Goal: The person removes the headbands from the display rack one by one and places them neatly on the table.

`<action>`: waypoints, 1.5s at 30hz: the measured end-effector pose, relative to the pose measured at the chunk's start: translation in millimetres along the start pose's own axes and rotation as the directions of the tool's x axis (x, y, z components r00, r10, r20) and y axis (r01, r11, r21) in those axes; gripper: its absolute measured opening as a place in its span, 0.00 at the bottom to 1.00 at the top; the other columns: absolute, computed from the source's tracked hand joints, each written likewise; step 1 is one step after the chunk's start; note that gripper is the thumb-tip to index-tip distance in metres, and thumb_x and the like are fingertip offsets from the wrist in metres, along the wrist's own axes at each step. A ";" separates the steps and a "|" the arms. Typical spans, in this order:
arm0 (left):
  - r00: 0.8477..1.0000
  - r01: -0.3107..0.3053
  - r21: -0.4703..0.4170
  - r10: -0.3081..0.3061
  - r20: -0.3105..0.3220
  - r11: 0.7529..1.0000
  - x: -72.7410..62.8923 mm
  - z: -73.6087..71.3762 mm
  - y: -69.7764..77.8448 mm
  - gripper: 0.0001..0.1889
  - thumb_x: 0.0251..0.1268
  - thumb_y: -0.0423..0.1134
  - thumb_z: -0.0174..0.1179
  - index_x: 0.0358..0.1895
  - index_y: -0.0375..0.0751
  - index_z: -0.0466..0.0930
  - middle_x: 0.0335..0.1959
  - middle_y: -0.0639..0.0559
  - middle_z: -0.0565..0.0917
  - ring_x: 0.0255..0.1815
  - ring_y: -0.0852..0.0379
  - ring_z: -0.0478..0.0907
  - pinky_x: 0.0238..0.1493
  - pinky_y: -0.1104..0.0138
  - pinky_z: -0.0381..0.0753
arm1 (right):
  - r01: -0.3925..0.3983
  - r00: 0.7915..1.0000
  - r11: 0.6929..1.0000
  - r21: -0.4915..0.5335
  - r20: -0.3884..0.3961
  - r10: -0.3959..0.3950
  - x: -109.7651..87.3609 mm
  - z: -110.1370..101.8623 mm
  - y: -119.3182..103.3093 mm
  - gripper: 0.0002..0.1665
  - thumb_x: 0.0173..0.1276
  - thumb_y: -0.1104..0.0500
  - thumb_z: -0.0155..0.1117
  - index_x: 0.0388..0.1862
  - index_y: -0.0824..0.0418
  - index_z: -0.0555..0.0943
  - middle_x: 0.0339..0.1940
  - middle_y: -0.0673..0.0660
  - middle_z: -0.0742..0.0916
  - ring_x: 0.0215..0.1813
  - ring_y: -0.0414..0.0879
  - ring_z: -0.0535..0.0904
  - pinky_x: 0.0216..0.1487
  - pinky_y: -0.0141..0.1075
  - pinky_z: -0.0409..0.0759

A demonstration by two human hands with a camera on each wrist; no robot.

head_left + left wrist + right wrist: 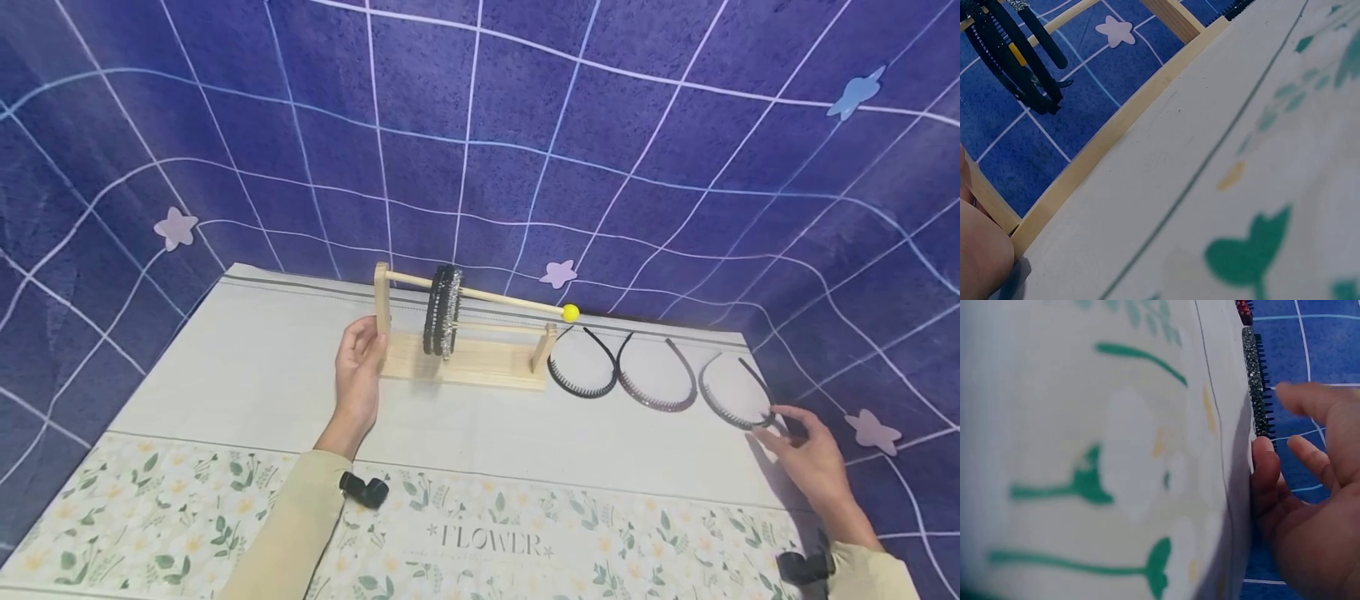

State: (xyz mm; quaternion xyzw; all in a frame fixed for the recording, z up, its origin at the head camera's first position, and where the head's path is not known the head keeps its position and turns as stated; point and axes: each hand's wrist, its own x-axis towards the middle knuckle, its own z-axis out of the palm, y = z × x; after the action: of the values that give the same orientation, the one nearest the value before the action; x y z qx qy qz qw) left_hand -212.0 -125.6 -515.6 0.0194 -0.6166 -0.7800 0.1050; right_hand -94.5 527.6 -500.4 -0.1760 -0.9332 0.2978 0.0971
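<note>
My left hand (358,367) grips the left post of a wooden stand (465,367), thumb in front and fingers partly hidden behind it. Several black headbands (437,312) and a silvery glitter one (452,321) hang on the stand's upper rod (510,300), which ends in a yellow ball (571,313). Over on the right, my right hand (813,458) is at a dark toothed headband (723,412) lying on the table. Its thumb and fingers are spread around the band's right side. Close up, the band shows grey glitter (1254,375) and black teeth, with a fingertip right at its end.
Between the stand and my right hand lie a black headband (581,392) and a pinkish glittery one (656,403). A white and floral cloth (465,433) covers the table. Behind rises a blue grid-patterned backdrop (420,167) with star shapes.
</note>
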 end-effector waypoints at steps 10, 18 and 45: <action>1.000 0.001 0.017 -0.001 0.013 1.000 0.5 0.7 -1.8 0.18 0.92 0.38 0.52 0.75 0.51 0.70 0.81 0.51 0.74 0.85 0.53 0.67 0.89 0.57 0.63 | -0.111 0.976 0.971 0.212 -0.163 0.147 -13.6 -12.1 -27.8 0.17 0.80 0.52 0.73 0.61 0.51 0.79 0.26 0.32 0.80 0.26 0.30 0.79 0.25 0.25 0.73; 1.000 0.000 0.000 0.000 -0.005 1.000 -0.4 -1.1 -0.5 0.17 0.91 0.36 0.53 0.74 0.51 0.72 0.81 0.49 0.74 0.85 0.52 0.68 0.89 0.57 0.64 | -0.030 0.954 0.709 0.704 -0.191 0.230 -22.7 -7.8 -71.2 0.16 0.75 0.71 0.73 0.50 0.51 0.85 0.34 0.43 0.85 0.25 0.34 0.81 0.24 0.20 0.75; 1.000 0.015 0.039 -0.016 0.009 0.999 0.0 -0.6 0.4 0.17 0.92 0.40 0.52 0.74 0.53 0.71 0.81 0.53 0.74 0.85 0.54 0.66 0.89 0.56 0.62 | 0.231 0.972 0.479 0.847 -0.180 -0.151 -69.9 37.2 -209.9 0.10 0.79 0.82 0.56 0.53 0.78 0.80 0.45 0.56 0.81 0.24 0.41 0.75 0.20 0.30 0.65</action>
State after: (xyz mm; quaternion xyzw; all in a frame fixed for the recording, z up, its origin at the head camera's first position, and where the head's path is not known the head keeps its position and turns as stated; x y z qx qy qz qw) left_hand -211.8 -126.3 -515.4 0.0227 -0.6319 -0.7688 0.0958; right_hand -97.8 321.6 -411.8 -0.0108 -0.6691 0.7027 0.2418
